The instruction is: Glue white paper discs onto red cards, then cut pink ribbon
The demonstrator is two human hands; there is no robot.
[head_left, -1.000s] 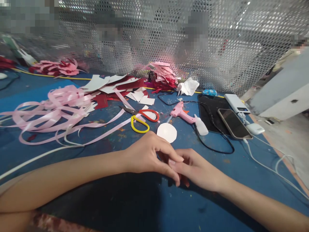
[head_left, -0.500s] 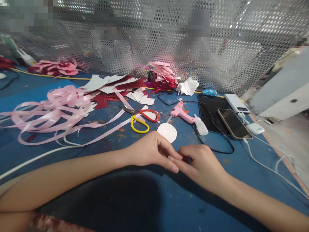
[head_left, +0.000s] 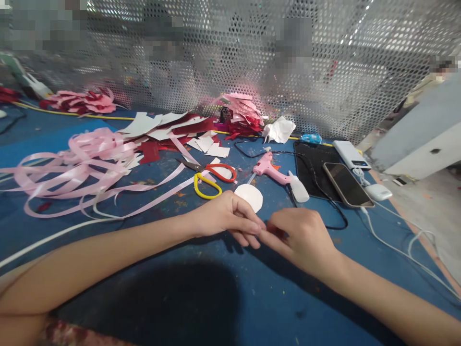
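My left hand (head_left: pixel 225 215) and my right hand (head_left: pixel 304 234) meet fingertip to fingertip above the blue table. On the left hand, thumb and forefinger press together while the lower fingers hang bent below. The right hand's fingers are closed against those left fingertips. Anything between them is too small or hidden to name. Just beyond the hands lies a white paper disc (head_left: pixel 249 197), by the nozzle of a pink glue gun (head_left: pixel 268 168). Scissors (head_left: pixel 208 179) with one red and one yellow handle lie to the left, blades spread a little.
Loops of pink ribbon (head_left: pixel 82 163) cover the left side. White and dark red scraps (head_left: pixel 158 126) lie behind them. A phone (head_left: pixel 347 183), power bank (head_left: pixel 351 154) and white cables are at right. A perforated metal panel (head_left: pixel 223 57) stands along the back.
The left thumb has risen from below onto the forefinger, and its lower fingers now show beneath. The two hands still touch at the fingertips. Objects on the table have not moved.
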